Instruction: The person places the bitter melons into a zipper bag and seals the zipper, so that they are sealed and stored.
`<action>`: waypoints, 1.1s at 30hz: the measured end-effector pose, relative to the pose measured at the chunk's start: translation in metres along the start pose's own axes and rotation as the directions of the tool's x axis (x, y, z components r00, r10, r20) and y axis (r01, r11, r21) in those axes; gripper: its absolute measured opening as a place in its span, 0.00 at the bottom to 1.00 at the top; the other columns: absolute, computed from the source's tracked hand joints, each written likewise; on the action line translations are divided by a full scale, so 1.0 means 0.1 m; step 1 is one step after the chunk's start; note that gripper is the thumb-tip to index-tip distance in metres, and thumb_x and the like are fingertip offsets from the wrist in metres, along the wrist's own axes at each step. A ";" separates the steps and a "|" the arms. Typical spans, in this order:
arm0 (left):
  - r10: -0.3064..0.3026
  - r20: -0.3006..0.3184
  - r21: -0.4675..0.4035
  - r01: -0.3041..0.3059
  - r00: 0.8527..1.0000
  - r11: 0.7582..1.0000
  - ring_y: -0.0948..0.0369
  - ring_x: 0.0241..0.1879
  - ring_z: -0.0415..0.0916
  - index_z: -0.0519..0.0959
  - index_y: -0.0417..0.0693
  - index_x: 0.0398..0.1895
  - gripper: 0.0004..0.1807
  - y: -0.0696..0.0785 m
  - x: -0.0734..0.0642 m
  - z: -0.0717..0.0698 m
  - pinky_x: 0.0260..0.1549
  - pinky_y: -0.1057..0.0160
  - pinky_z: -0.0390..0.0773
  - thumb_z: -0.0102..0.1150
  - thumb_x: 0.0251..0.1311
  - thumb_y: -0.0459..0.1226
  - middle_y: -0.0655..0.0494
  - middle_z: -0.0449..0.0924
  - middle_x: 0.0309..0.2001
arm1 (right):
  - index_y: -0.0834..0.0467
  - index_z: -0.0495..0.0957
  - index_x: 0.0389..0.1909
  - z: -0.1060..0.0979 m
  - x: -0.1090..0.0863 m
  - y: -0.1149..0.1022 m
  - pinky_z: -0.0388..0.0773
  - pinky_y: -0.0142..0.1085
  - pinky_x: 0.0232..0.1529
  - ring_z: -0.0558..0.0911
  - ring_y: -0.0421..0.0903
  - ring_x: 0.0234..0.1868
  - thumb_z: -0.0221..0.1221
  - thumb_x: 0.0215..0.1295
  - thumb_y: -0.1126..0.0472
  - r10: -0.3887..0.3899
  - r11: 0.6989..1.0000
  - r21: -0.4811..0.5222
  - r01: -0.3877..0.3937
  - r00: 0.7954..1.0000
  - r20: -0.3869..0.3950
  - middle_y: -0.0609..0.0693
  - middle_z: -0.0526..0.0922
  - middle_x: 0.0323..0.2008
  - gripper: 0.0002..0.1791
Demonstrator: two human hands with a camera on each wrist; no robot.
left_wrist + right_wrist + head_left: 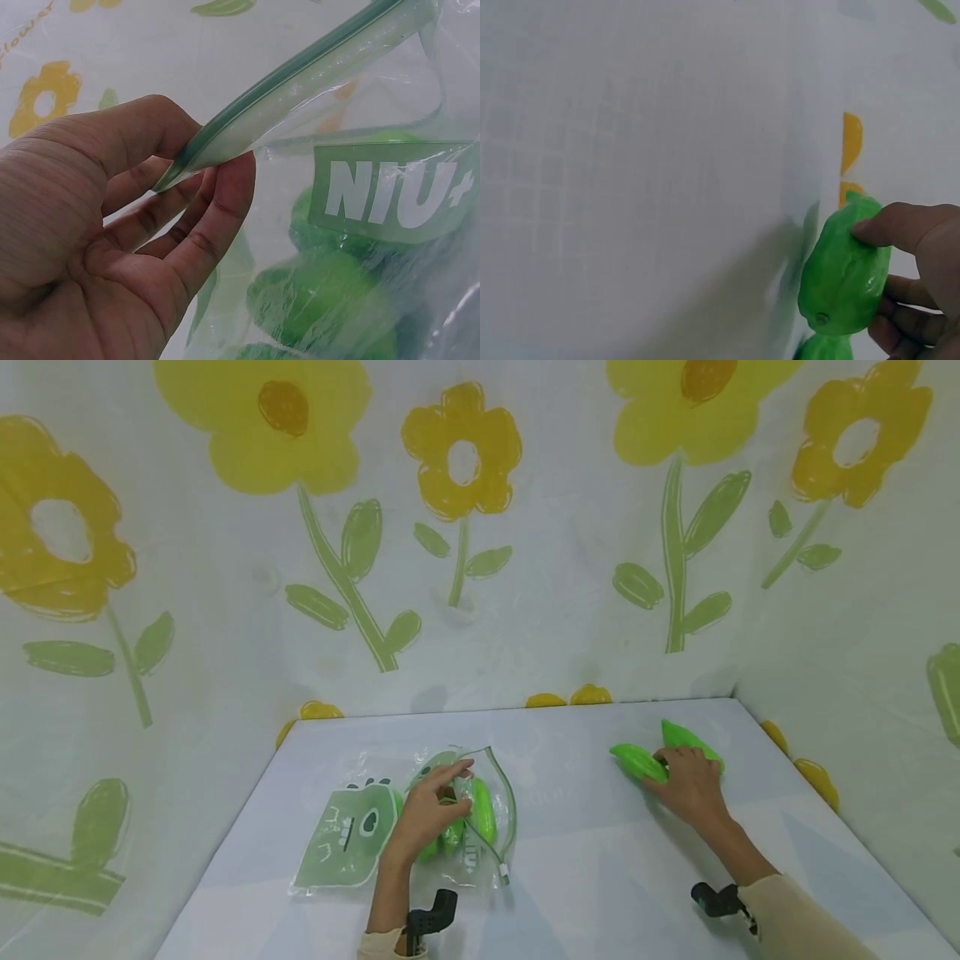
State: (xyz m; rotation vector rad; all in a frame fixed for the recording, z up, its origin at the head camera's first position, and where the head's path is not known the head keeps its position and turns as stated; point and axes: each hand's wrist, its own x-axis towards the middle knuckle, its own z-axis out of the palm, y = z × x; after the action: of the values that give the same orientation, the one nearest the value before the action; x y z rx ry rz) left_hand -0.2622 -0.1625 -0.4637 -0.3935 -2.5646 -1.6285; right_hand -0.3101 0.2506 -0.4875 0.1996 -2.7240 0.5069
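Note:
My left hand (431,814) pinches the green zip edge (255,101) of a clear plastic zip bag between thumb and fingers. Inside that bag lie several green toy fruits (483,814), seen through the film beside a printed "NIU+" label (390,191). The white slider (503,869) hangs at the near end of the zip strip. Over on the right, my right hand (693,785) grips a bright green, pointed toy fruit (844,270), thumb on its side. A second such fruit (684,739) lies just behind that hand, partly hidden by it.
Left of the filled bag lies a flat green bag part with a printed monster face (341,843); whether it is a separate bag I cannot tell. The white table (570,860) meets flower-printed cloth walls (525,635) at its back and sides.

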 end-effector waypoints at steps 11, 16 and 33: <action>-0.016 -0.002 0.012 0.016 1.000 1.000 0.58 0.41 0.75 0.76 0.56 0.67 0.32 -0.02 -0.01 0.01 0.32 0.65 0.77 0.66 0.57 0.32 0.55 0.78 0.55 | 0.70 0.82 0.48 -0.01 -0.11 -0.28 0.67 0.60 0.44 0.79 0.60 0.44 0.72 0.55 0.56 0.023 0.985 0.172 -0.034 0.997 0.068 0.62 0.84 0.43 0.25; -0.015 -0.006 0.016 0.015 1.000 1.000 0.58 0.41 0.75 0.76 0.57 0.67 0.32 -0.03 -0.01 0.01 0.33 0.65 0.77 0.66 0.57 0.32 0.56 0.78 0.55 | 0.67 0.82 0.50 0.02 -0.14 -0.38 0.67 0.60 0.47 0.79 0.59 0.46 0.71 0.57 0.54 0.022 0.973 0.224 -0.045 0.994 0.107 0.60 0.84 0.45 0.25; 0.001 0.003 -0.002 -0.001 1.000 1.000 0.58 0.40 0.76 0.75 0.60 0.67 0.32 -0.04 0.01 0.00 0.33 0.63 0.78 0.65 0.58 0.33 0.57 0.78 0.55 | 0.63 0.81 0.52 0.14 -0.23 -0.91 0.77 0.44 0.42 0.78 0.53 0.49 0.71 0.59 0.51 0.023 0.907 0.408 -0.107 0.978 0.206 0.53 0.82 0.46 0.25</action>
State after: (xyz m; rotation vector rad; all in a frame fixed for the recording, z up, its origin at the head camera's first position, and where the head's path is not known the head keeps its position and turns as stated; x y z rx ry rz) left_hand -0.2640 -0.1641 -0.4675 -0.3980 -2.5646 -1.6315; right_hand -0.2755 0.1625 -0.4790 0.2810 -2.7825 1.1480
